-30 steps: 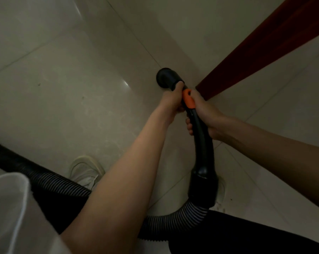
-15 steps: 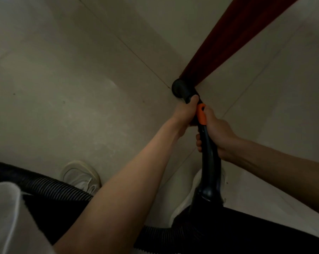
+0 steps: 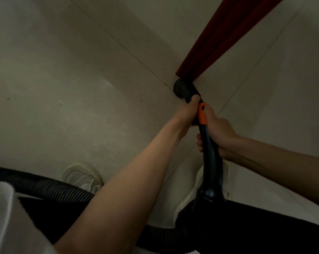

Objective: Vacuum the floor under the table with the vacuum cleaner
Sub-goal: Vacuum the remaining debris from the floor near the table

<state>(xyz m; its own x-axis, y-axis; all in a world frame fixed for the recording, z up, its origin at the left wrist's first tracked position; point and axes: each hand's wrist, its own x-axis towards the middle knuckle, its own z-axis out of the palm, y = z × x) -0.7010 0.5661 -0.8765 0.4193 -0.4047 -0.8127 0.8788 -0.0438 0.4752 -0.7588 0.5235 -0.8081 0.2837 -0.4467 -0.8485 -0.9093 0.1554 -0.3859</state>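
I hold a black vacuum wand [image 3: 210, 158] with an orange collar [image 3: 202, 114] in both hands. My left hand [image 3: 187, 112] grips the wand just behind the round black nozzle [image 3: 181, 88]. My right hand [image 3: 217, 131] grips the wand below the orange collar. The nozzle sits on the pale tiled floor [image 3: 72, 88] right at the foot of a dark red table leg [image 3: 219, 39], which rises to the upper right. A ribbed black hose [image 3: 45, 187] runs from the wand's lower end across my lap to the left.
My two white shoes [image 3: 83, 176] stand on the tiles near the bottom centre, the right one mostly behind the wand. Dark trousers and a pale shirt fill the bottom edge. Tile joints cross the floor diagonally.
The nozzle has moved from left of the red table leg to right up against its foot. Both hands kept their grip on the wand, and the view shifted towards the leg.
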